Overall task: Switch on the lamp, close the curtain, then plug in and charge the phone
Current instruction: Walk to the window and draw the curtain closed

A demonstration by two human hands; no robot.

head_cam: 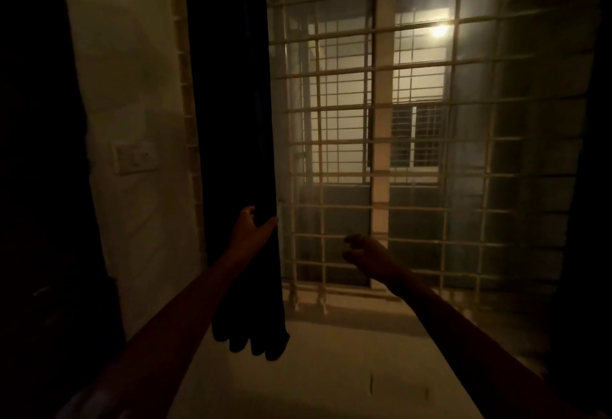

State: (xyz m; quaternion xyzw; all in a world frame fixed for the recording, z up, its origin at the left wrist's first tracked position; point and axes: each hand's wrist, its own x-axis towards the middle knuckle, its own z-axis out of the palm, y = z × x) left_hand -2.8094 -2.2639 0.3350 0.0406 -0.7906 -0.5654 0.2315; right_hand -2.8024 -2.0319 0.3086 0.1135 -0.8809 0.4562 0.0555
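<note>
Clearly the curtain step is the one in hand, and it is barely begun: the dark curtain [238,153] hangs bunched in a narrow column at centre-left of the frame, and nearly all of the barred window [430,120] to its right stands uncovered. The left hand [253,231] has its fingers and thumb wrapped round the curtain's edge low down, just above the gathered hem. The right hand [362,251], lower centre, is raised before the grille with fingers loosely curled and holding nothing, apart from the cloth. Warm light falls on the wall and the pale ledge [331,369] below, which suggests the lamp is already on, though no lamp shows. A switch plate [134,157] sits on the wall at mid-left. Neither phone nor charger is anywhere to be seen, so I judge the plugging-in remains wholly undone.
</note>
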